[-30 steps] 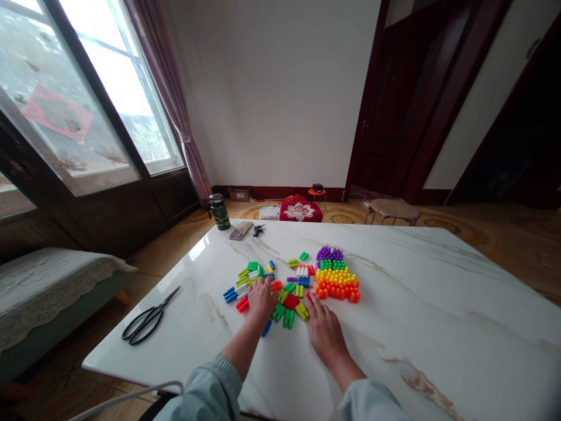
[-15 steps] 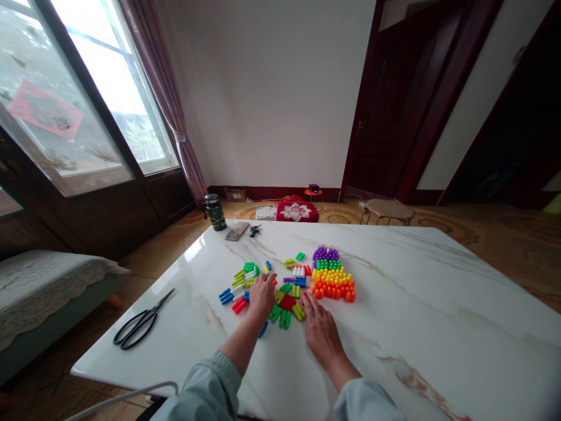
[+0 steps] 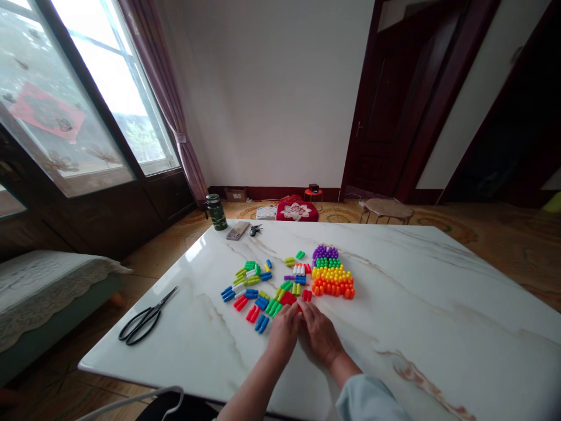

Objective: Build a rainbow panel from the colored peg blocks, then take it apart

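My left hand (image 3: 284, 332) and my right hand (image 3: 323, 336) meet at the near edge of a spread of small plastic toy pieces. The fingertips of both are pinched together, and a bit of red or orange shows between them; the piece itself is mostly hidden. Just beyond the fingers lie red pieces (image 3: 288, 298) and green pieces (image 3: 274, 307). A pair of red pieces (image 3: 307, 296) sits beyond my right fingers. Blue pieces (image 3: 262, 323) rest left of my left hand. Round-topped pieces stand grouped in purple, green, yellow and orange rows (image 3: 333, 290) at the right.
Black-handled scissors (image 3: 146, 318) lie on the left of the marble-patterned table (image 3: 416, 327). Toward the far left corner are a camouflage flask (image 3: 216, 213), a phone (image 3: 238, 230) and keys (image 3: 255, 230). A white cable (image 3: 131, 399) runs by the near edge.
My left hand has moved right and nearer, from over the left pieces to meet my right hand. Pieces it covered now show. My right hand has shifted slightly nearer.
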